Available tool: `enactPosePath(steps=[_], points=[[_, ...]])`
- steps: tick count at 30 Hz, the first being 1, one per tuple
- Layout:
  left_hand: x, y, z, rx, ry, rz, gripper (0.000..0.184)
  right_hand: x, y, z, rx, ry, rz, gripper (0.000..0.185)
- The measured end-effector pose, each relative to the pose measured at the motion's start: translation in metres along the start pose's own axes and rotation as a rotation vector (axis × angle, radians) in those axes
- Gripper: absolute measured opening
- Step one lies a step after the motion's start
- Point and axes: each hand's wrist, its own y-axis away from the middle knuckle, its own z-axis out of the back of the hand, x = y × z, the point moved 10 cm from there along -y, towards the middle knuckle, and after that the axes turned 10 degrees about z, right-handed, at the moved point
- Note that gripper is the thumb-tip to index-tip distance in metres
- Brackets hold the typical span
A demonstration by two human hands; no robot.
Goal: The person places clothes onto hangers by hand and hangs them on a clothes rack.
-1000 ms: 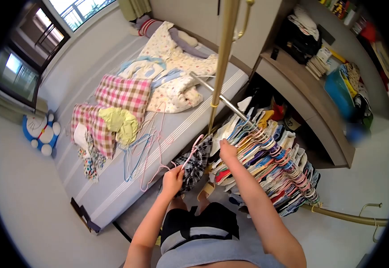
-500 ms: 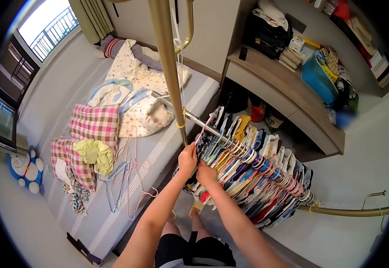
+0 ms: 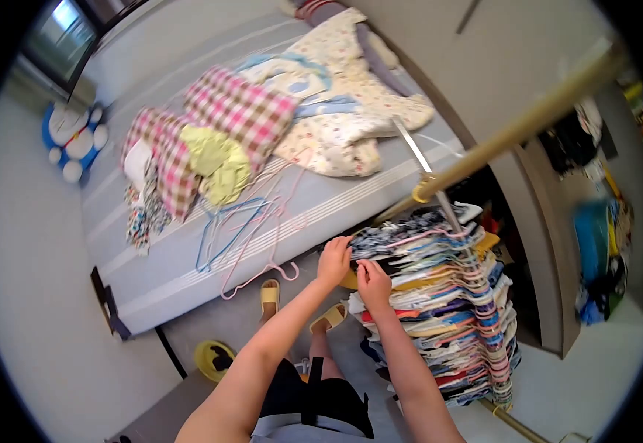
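"Where is the black-and-white garment (image 3: 390,233) to be found?"

"It is seen just right of the frame's centre, at the near end of the packed row of clothes (image 3: 439,317). A pink hanger (image 3: 422,236) is laid along it, stretched toward the silver rail (image 3: 411,142)."

"And how is it held?"

"Its left edge is grasped by the left hand (image 3: 334,261), whose fingers are bent around the cloth near the middle of the frame. The right hand (image 3: 374,286) is placed just below and to the right, with its fingers curled at the garment's lower edge; whether cloth is pinched there cannot be told."

"What is found around them?"

"The rail is crossed by a gold pole (image 3: 535,111) at the upper right. On the bed (image 3: 163,295), at the left and top, a blue hanger (image 3: 205,247) and a looser pink one (image 3: 246,283) are left near its edge. Above them, a yellow-green cloth (image 3: 220,164) is bunched against pink-checked bedding (image 3: 236,103). At the lower left, a yellow basin (image 3: 206,363) is set on the floor, with something dark in it."
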Motion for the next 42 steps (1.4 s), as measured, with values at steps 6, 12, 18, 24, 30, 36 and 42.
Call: enactPosePath(steps=[6,12,18,24,30,36,42], points=[[0.183,0.041,0.105,-0.11,-0.176,0.263,0.028,0.001,0.026,-0.186,0.383,-0.368,-0.261,0.017],[0.314,0.062,0.195,-0.181,-0.345,0.429,0.035,-0.039,0.131,-0.373,0.56,-0.703,-1.02,0.028],[0.365,0.047,0.254,-0.126,-0.287,0.43,0.037,-0.073,0.139,-0.439,-0.096,-1.097,-1.456,0.034],[0.383,0.038,0.28,-0.008,-0.221,0.418,0.034,0.003,0.015,-0.37,-0.096,-0.7,-0.724,0.019],[0.374,0.022,0.283,-0.047,-0.136,0.398,0.033,0.117,-0.068,-0.278,-0.233,0.134,-0.107,0.024],[0.364,0.003,0.303,-0.152,-0.162,0.319,0.031,0.111,-0.101,-0.256,-0.257,-0.03,-0.119,0.027],[0.372,-0.078,0.326,-0.258,0.083,0.537,0.033,0.105,-0.122,-0.284,-0.129,-0.326,-0.138,0.023]])
